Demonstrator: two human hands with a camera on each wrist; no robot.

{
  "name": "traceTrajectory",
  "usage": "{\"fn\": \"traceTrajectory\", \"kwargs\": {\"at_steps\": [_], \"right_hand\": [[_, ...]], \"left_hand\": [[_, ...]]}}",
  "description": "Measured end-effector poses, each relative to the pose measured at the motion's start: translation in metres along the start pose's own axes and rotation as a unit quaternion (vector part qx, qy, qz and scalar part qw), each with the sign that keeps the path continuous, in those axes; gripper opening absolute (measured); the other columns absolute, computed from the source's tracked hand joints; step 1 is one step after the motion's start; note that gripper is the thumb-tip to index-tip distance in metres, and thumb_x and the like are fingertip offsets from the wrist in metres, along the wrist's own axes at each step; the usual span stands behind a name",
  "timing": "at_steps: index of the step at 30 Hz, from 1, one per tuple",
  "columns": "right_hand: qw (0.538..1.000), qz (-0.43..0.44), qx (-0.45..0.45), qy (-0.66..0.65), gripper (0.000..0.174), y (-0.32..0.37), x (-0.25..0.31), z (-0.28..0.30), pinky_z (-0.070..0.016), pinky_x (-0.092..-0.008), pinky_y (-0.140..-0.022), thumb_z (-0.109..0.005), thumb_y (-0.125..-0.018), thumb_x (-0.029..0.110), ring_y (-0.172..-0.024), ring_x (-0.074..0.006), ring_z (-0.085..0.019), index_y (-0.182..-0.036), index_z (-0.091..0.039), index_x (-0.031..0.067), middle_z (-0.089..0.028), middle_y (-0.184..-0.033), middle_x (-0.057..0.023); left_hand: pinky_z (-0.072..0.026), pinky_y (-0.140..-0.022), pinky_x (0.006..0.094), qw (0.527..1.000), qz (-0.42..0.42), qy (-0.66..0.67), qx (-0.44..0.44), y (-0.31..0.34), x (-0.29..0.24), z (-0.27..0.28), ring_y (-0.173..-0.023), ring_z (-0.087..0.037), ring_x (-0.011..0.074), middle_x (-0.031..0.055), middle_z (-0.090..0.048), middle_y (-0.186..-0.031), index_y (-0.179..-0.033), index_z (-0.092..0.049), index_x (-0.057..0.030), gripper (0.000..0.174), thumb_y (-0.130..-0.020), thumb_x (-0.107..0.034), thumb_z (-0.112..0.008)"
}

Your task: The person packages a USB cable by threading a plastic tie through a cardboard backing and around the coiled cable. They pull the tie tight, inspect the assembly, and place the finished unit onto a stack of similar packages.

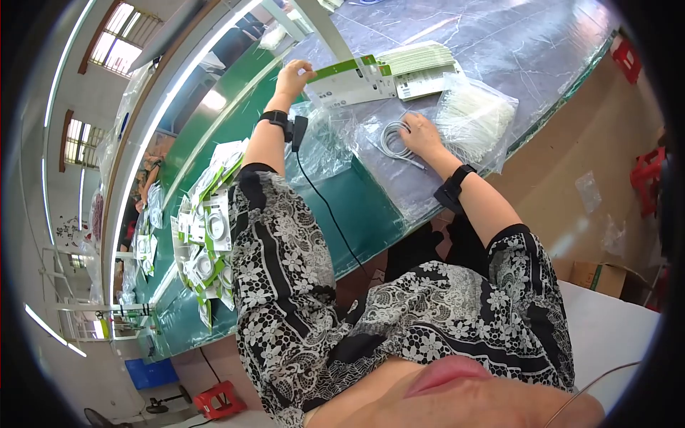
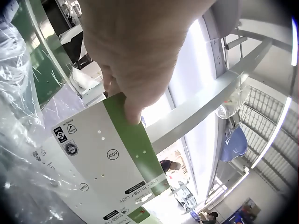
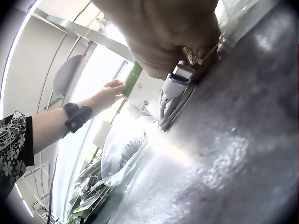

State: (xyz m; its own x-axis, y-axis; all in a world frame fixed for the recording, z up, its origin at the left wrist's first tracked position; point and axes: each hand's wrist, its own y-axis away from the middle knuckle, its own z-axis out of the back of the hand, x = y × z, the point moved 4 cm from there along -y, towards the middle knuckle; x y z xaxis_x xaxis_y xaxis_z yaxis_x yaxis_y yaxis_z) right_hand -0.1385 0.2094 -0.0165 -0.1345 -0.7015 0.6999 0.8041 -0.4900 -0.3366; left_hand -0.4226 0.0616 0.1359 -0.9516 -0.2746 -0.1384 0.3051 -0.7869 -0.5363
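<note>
My left hand (image 1: 294,75) pinches the green edge strip of a white-and-green packaging card (image 1: 353,82) and holds it above the table. In the left wrist view the thumb and fingers (image 2: 133,100) clamp the card (image 2: 107,158), whose printed face points at the camera. My right hand (image 1: 421,135) lies on a coiled white cable (image 1: 392,140) on the table and grips it. The right wrist view shows that hand (image 3: 163,32) over the coil (image 3: 175,105), with a USB plug (image 3: 180,75) sticking out under the fingers.
A stack of similar cards (image 1: 421,65) lies behind the held card. A clear bag of white cables (image 1: 477,118) sits right of my right hand, and crumpled clear plastic (image 1: 321,139) lies between my arms. Packed cards with cables (image 1: 207,235) are piled at the left on the green belt (image 1: 364,207).
</note>
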Motion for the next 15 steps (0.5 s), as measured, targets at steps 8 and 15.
{"fn": "traceTrajectory", "kwargs": {"at_steps": [8, 15], "right_hand": [[0.997, 0.003, -0.035, -0.066, 0.024, -0.020, -0.020, -0.003, -0.0485, -0.0411, -0.074, -0.065, -0.075, 0.023, -0.084, -0.0335, -0.059, -0.092, -0.065, 0.0063, -0.062, -0.087, -0.0187], [0.928, -0.167, 0.114, -0.314, 0.027, -0.012, 0.013, 0.036, -0.0482, -0.0309, -0.064, -0.068, -0.081, 0.027, -0.077, -0.0150, -0.058, -0.098, -0.063, 0.0070, -0.062, -0.084, -0.0060]], "left_hand": [[-0.0517, -0.054, 0.0278, 0.908, 0.281, 0.303, -0.067, 0.036, -0.028, 0.033, -0.072, -0.060, 0.0114, 0.0056, -0.060, -0.083, -0.092, -0.057, -0.0002, 0.018, -0.087, -0.016, -0.063], [-0.0514, -0.052, 0.0277, 0.850, 0.305, 0.353, -0.245, 0.105, -0.051, 0.038, -0.068, -0.057, 0.0116, 0.0076, -0.059, -0.081, -0.095, -0.053, -0.0018, 0.018, -0.088, -0.016, -0.062]]}}
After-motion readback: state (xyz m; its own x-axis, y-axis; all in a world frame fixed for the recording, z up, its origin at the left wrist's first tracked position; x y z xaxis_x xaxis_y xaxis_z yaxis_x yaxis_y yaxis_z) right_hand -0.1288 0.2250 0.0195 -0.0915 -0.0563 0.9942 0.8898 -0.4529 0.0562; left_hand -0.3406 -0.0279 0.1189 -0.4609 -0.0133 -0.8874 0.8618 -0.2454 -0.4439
